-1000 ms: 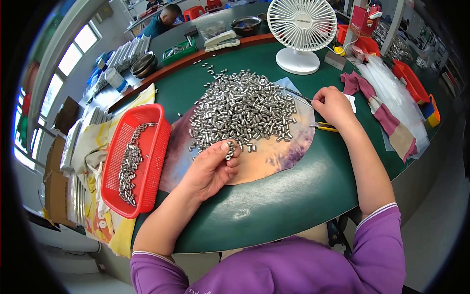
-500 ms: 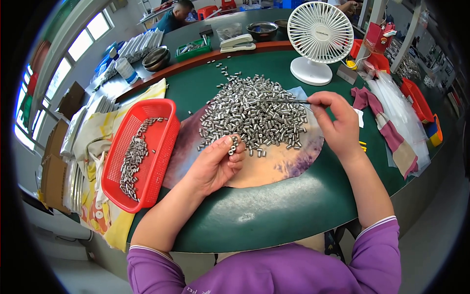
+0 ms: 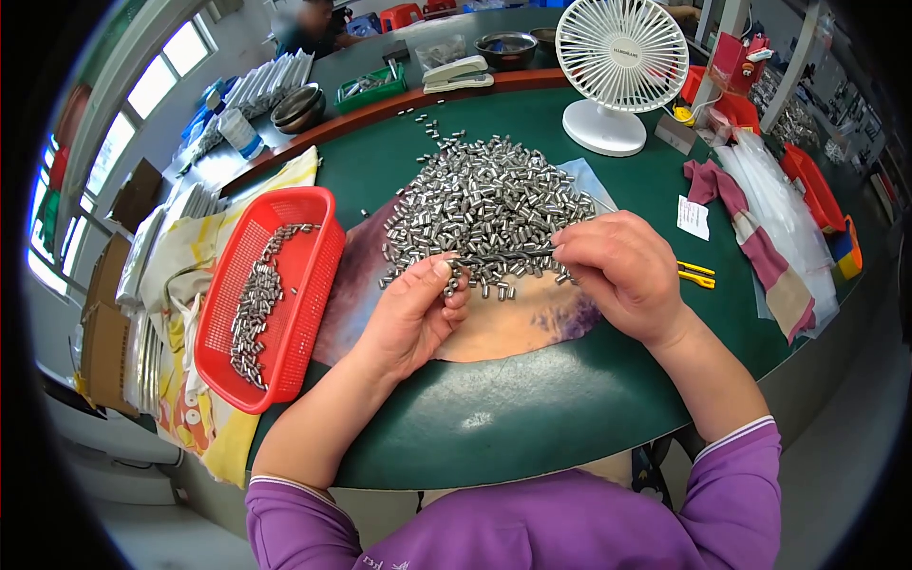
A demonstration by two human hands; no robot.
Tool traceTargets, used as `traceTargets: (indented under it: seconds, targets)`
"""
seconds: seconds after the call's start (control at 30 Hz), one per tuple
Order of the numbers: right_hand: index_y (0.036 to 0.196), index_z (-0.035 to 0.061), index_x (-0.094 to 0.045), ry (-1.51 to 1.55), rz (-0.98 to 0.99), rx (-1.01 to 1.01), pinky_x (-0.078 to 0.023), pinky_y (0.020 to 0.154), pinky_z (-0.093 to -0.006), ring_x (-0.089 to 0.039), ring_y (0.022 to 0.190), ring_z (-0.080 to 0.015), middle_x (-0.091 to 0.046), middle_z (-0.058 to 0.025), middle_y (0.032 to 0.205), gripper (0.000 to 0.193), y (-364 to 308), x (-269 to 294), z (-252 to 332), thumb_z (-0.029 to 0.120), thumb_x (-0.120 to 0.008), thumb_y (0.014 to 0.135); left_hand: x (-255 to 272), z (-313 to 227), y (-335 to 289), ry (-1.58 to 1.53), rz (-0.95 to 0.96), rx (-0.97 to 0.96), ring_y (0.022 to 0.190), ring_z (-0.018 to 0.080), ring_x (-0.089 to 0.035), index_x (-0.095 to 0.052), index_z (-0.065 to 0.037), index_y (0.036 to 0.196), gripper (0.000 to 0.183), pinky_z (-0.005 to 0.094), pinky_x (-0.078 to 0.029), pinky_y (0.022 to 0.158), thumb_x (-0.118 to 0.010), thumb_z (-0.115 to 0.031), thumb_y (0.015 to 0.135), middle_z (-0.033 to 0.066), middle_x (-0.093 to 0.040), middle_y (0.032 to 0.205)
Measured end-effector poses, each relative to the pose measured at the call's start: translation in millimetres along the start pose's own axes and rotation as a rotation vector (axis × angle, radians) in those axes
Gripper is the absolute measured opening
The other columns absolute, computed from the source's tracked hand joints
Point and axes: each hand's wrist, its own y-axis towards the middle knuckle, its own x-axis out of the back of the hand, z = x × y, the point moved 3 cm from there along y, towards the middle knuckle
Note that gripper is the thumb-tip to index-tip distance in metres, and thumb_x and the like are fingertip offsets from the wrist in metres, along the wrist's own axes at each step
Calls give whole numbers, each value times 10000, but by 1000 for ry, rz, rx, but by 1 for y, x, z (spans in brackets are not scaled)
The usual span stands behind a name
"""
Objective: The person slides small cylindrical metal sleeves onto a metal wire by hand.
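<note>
My left hand (image 3: 418, 309) is closed on several small shiny metal sleeves (image 3: 453, 281), pinched between thumb and fingers with their ends toward the right. In my right hand (image 3: 627, 274) is a dark, spiral-fluted drill bit (image 3: 508, 256), held nearly level. Its tip meets the sleeves at the left fingertips; whether it enters a hole cannot be made out. Just beyond both hands rises a large pile of the same metal sleeves (image 3: 484, 195), resting on a patterned round mat (image 3: 484, 344). To the left, a red plastic basket (image 3: 321, 285) holds more sleeves along its bottom.
A white fan (image 3: 608, 128) stands at the far right of the green table (image 3: 494, 418). A paper slip (image 3: 693, 218), a yellow-handled tool (image 3: 696, 274), a maroon-and-beige cloth (image 3: 750, 252) and clear plastic bags (image 3: 784, 223) lie rightward. A person (image 3: 309, 28) sits beyond.
My right hand has come down and nearer, bringing the drill bit from over the pile to the sleeves in my left hand. My left hand has barely moved.
</note>
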Motion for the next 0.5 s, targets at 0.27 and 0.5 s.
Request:
traceTargets:
  seconds: [0.27, 0.5]
  targets:
    - [950, 114, -680, -256, 26, 139, -503, 722, -348, -609, 853, -216, -678, -15, 982, 260, 4, 5, 11, 92, -632, 695, 4, 1, -2, 174, -81, -64, 715, 96, -476, -546, -53, 1081, 152, 216, -406, 620, -549, -162, 974, 44, -551, 895]
    - [984, 115, -686, -224, 48, 126, -477, 700, -338, -602, 841, -198, -672, 4, 951, 294, 3, 2, 18, 110, -634, 695, 4, 0, -4, 296, -180, -153, 695, 92, -482, -557, -38, 1074, 151, 214, -411, 629, -562, -147, 969, 29, -567, 854]
